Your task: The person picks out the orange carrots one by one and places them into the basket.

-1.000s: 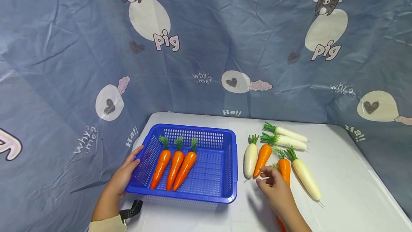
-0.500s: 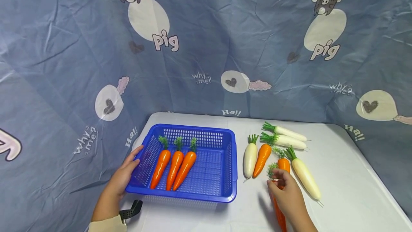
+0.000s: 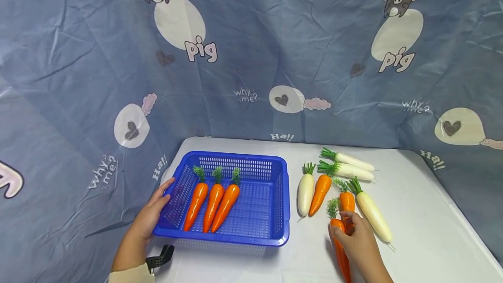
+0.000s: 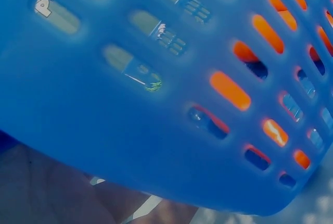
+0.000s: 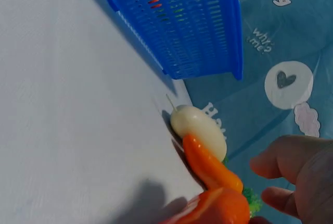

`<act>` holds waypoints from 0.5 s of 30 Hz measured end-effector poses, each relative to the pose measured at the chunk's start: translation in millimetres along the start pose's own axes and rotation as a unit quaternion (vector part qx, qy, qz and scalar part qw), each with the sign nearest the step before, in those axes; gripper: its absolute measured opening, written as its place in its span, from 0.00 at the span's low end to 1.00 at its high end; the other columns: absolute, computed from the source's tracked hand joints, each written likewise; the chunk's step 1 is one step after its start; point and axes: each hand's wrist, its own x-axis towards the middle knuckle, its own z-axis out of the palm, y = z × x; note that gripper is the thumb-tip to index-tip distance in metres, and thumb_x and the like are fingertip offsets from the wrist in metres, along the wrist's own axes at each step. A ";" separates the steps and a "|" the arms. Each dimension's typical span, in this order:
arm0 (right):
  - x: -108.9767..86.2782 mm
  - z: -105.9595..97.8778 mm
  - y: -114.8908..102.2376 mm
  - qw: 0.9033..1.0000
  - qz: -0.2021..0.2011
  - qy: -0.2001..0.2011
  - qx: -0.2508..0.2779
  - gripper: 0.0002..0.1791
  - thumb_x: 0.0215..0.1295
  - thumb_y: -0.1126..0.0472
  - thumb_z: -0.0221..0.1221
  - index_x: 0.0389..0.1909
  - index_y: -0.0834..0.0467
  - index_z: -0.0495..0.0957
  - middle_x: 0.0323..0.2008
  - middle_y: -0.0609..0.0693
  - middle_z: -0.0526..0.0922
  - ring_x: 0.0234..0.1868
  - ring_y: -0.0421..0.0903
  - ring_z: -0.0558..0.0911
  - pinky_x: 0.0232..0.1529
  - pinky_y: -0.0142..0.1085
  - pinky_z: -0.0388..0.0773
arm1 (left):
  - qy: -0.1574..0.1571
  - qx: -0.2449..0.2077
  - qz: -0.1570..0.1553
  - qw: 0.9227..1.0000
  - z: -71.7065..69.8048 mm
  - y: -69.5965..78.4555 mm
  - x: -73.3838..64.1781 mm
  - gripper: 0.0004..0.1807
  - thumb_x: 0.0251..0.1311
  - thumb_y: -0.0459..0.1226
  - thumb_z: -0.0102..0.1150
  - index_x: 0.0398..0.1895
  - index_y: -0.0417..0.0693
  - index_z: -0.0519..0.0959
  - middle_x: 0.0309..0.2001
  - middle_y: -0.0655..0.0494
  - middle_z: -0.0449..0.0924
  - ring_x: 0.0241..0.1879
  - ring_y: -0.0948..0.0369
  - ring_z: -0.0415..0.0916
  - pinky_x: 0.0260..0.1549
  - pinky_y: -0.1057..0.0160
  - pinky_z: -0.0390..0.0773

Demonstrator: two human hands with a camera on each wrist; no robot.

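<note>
In the head view my left hand (image 3: 151,213) rests against the left side of a blue plastic basket (image 3: 220,240), its fingertips at the rim. Three carrots with green tops lie side by side in the basket, the middle carrot (image 3: 214,206) among them. My right hand (image 3: 355,239) is over two carrots on the table, thumb by the front carrot (image 3: 341,252) and forefinger over the carrot behind (image 3: 346,202). The fingers are bent loosely with a gap between them. In the right wrist view the fingers appear beside the near carrot (image 5: 223,206); contact is unclear.
Another carrot (image 3: 321,193) lies next to a white radish (image 3: 305,195). More white radishes lie behind, and one radish (image 3: 374,217) lies to the right. A blue cloth (image 3: 251,56) hangs around the white table (image 3: 428,213). The basket wall (image 4: 130,130) fills the left wrist view.
My right hand has moved right and towards me, down over the front carrots, uncovering that carrot's green top. The left hand and basket have stayed put.
</note>
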 end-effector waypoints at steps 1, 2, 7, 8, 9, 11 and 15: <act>0.2 -0.5 1.9 1.000 -0.001 -0.004 -0.005 0.29 0.66 0.55 0.68 0.63 0.62 0.76 0.52 0.61 0.79 0.50 0.53 0.77 0.45 0.41 0.76 | 0.000 0.001 0.001 1.000 0.2 0.2 0.5 0.31 0.84 0.43 0.28 0.86 0.72 0.44 0.84 0.43 0.38 0.62 0.45 0.64 0.44 0.56 0.77; 0.5 -0.6 3.9 1.000 -0.006 -0.007 -0.006 0.28 0.65 0.56 0.69 0.63 0.63 0.76 0.51 0.60 0.80 0.50 0.53 0.78 0.46 0.41 0.76 | 0.001 0.002 0.000 1.000 0.5 0.7 0.7 0.31 0.84 0.43 0.28 0.86 0.72 0.45 0.84 0.43 0.38 0.63 0.44 0.63 0.44 0.57 0.77; -1.8 -1.3 10.3 0.999 -0.029 -0.029 0.004 0.30 0.64 0.59 0.71 0.64 0.67 0.75 0.53 0.62 0.81 0.52 0.52 0.81 0.51 0.41 0.79 | 0.007 0.001 -0.003 1.000 1.0 1.6 2.0 0.31 0.84 0.43 0.28 0.85 0.74 0.46 0.83 0.43 0.40 0.58 0.45 0.67 0.41 0.57 0.80; -2.5 -1.4 10.6 0.999 -0.029 -0.032 0.002 0.31 0.64 0.59 0.71 0.64 0.66 0.75 0.55 0.62 0.81 0.52 0.53 0.81 0.51 0.42 0.80 | 0.008 0.002 -0.004 1.000 1.1 1.7 1.8 0.31 0.84 0.43 0.28 0.85 0.74 0.46 0.83 0.43 0.40 0.58 0.46 0.68 0.41 0.57 0.80; -3.3 -1.4 10.7 0.999 -0.028 -0.036 -0.001 0.31 0.64 0.58 0.71 0.65 0.66 0.75 0.56 0.63 0.80 0.53 0.54 0.81 0.52 0.44 0.80 | 0.007 0.001 -0.003 1.000 1.1 1.6 1.6 0.31 0.84 0.43 0.28 0.85 0.74 0.46 0.83 0.43 0.40 0.57 0.47 0.68 0.41 0.57 0.80; -4.5 -0.9 10.2 0.999 -0.023 -0.041 -0.010 0.32 0.64 0.58 0.71 0.66 0.65 0.75 0.58 0.65 0.78 0.54 0.56 0.81 0.54 0.48 0.80 | 0.006 -0.001 -0.003 1.000 1.1 1.4 0.9 0.31 0.84 0.43 0.28 0.85 0.73 0.45 0.82 0.42 0.40 0.56 0.48 0.70 0.40 0.57 0.81; -6.1 2.2 9.1 0.998 -0.016 -0.055 -0.033 0.34 0.63 0.56 0.72 0.68 0.62 0.75 0.62 0.67 0.75 0.57 0.58 0.80 0.57 0.56 0.78 | 0.004 -0.008 -0.002 1.000 1.5 0.9 -1.3 0.31 0.84 0.43 0.28 0.85 0.72 0.45 0.82 0.41 0.42 0.52 0.50 0.72 0.38 0.57 0.82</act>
